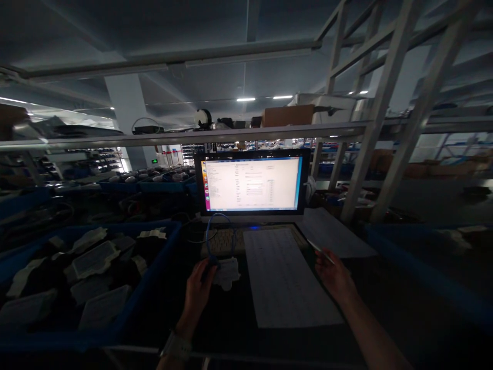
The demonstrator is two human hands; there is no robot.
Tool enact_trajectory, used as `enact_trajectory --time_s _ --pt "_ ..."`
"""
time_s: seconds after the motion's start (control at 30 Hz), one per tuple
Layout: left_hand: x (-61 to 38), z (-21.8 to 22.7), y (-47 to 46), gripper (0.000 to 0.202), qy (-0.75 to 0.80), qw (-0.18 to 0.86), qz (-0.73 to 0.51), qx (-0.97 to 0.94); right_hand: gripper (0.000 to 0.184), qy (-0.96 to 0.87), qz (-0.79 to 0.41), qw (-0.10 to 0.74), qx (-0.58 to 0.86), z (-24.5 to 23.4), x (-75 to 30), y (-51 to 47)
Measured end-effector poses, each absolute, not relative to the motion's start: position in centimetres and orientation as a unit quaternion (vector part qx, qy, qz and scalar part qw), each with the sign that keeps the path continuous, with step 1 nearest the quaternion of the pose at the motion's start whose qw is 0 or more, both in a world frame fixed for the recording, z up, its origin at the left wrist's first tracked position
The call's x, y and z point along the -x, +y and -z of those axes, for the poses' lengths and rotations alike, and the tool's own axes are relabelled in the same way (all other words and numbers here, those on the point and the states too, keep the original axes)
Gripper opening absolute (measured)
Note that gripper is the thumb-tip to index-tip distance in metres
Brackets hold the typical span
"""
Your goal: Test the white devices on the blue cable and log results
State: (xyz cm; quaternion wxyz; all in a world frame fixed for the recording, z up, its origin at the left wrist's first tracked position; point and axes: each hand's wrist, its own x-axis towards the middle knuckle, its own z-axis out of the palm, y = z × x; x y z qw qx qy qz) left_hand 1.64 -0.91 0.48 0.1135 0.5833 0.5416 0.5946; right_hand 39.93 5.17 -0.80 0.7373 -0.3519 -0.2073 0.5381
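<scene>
My left hand (197, 289) rests on the dark desk with its fingers closed around a small dark device (211, 266), probably a mouse, on a blue cable (210, 234). A crumpled white paper (227, 272) lies beside it. My right hand (334, 273) holds a pen (320, 251) at the right edge of a long printed sheet (285, 280). A keyboard (225, 241) sits behind the sheet, under a lit monitor (252, 183) showing a window of text.
A blue bin (154, 277) of white plastic trays and dark parts stands at the left. Another paper sheet (333, 234) lies right of the monitor. A blue bin edge (404, 267) runs along the right. White metal rack struts (370, 144) and a shelf bar cross overhead.
</scene>
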Motion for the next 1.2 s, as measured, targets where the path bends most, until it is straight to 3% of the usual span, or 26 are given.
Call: enact_trajectory --time_s 0.2,0.3,0.4,0.53,0.77,0.9,1.0,1.2 --pt "-1.9 -0.2 -0.9 0.044 0.562 0.171 -0.579 -0.566 0.036 -0.268 -0.476 0.731 0.408 -0.5 -39.1 3.8" --pt "-2.1 -0.2 -0.8 0.045 0.565 0.175 -0.576 -0.565 0.052 -0.345 -0.36 0.716 0.488 -1.3 -39.8 2.6" --pt "-2.1 -0.1 -0.8 0.045 0.554 0.161 -0.58 -0.575 0.053 -0.431 -0.181 0.688 0.554 -2.1 -42.3 1.6" --pt "-1.8 0.3 -0.6 0.045 0.554 0.147 -0.58 -0.579 0.051 -0.515 0.024 0.582 0.629 -2.3 -47.5 1.3" --pt "-1.8 0.6 -0.3 0.05 0.551 0.151 -0.594 -0.567 0.046 -0.612 0.144 0.404 0.664 -0.2 -50.6 1.0" --pt "-1.8 0.9 -0.3 0.05 0.544 0.138 -0.597 -0.574 0.044 -0.59 0.269 0.345 0.678 0.1 -50.6 0.3" --pt "-1.7 1.3 -0.2 0.049 0.533 0.121 -0.6 -0.584 0.046 -0.583 0.285 0.322 0.689 0.9 -52.5 0.2" --pt "-1.8 1.6 0.0 0.048 0.527 0.108 -0.605 -0.588 0.046 -0.609 0.184 0.322 0.701 3.6 -56.1 1.5"
